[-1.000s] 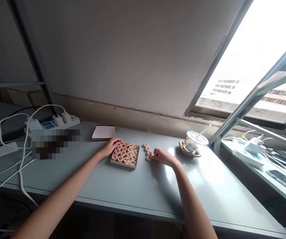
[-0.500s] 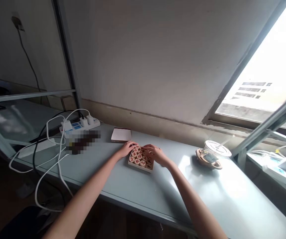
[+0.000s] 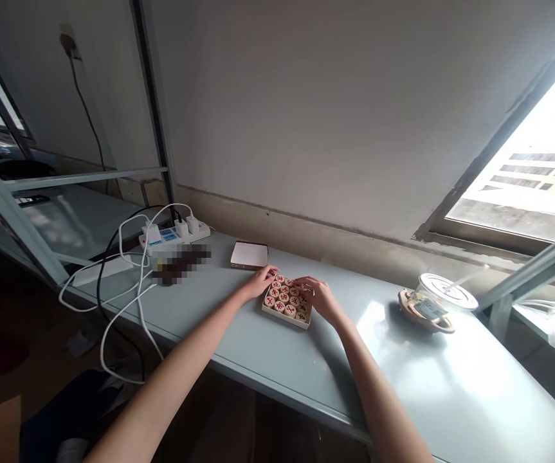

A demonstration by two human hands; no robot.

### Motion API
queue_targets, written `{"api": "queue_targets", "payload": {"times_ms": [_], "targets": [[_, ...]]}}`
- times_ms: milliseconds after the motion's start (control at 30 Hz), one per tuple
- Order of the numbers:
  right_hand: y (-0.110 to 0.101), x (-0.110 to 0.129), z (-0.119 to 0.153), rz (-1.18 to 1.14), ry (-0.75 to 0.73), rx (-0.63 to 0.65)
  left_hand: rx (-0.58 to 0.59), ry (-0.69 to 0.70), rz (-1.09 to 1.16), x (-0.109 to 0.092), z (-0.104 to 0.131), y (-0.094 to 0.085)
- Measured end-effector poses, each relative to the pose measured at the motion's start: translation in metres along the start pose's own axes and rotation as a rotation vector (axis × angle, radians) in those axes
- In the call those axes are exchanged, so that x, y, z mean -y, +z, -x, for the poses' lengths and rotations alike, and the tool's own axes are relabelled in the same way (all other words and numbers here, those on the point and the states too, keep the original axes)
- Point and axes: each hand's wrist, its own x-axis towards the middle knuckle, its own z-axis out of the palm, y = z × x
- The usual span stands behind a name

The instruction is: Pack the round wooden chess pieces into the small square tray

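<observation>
Far left, a white power strip (image 3: 175, 233) sits at the far edge of the grey table (image 3: 277, 366), chargers plugged in, and white and black cables (image 3: 127, 289) loop off the near edge and hang toward the floor. Beside it there's a blurred-out patch, so whatever lies there can't be made out. Next along, a flat white box lid (image 3: 249, 255) with a dark red rim, rectangular, lying near the wall.

Now the action: the left hand (image 3: 259, 281) rests at the far left corner of the shallow square tray (image 3: 285, 316), fingers lightly curled against its edge; whether it grips anything I can't tell, the fingertips are too small. The tray sits mid-table between both hands, pale cardboard walls, packed with round wooden chess pieces (image 3: 283, 299), light discs with red and dark characters, too small to read. The right hand (image 3: 319, 296) comes over the tray's right side, fingers bent down onto the pieces and covering that corner; if it pinches a disc, that is hidden.

Both forearms run out of the bottom edge. Further right, a clear plastic cup (image 3: 444, 290) with a flat lid and straw lies in a round wooden holder (image 3: 424, 317), glare washing the tabletop. Far right, the window (image 3: 537, 186) is blown out bright and cut off.
</observation>
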Motion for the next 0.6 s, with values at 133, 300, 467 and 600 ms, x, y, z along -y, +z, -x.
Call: {"api": "queue_targets", "payload": {"times_ms": [133, 300, 467, 600], "targets": [[-0.001, -0.006, 0.001, 0.014, -0.02, -0.136, 0.007, -0.001, -0.011, 0.003, -0.001, 0.001], [-0.001, -0.028, 0.002, 0.018, 0.143, -0.231, -0.008, 0.035, -0.03, 0.006, -0.003, 0.001], [-0.001, -0.041, 0.005, -0.116, 0.126, -0.154, -0.003, 0.05, -0.041, 0.009, -0.005, 0.001], [-0.001, -0.042, 0.007, -0.096, 0.175, -0.184, -0.01, 0.04, -0.072, 0.009, -0.005, -0.001]]}}
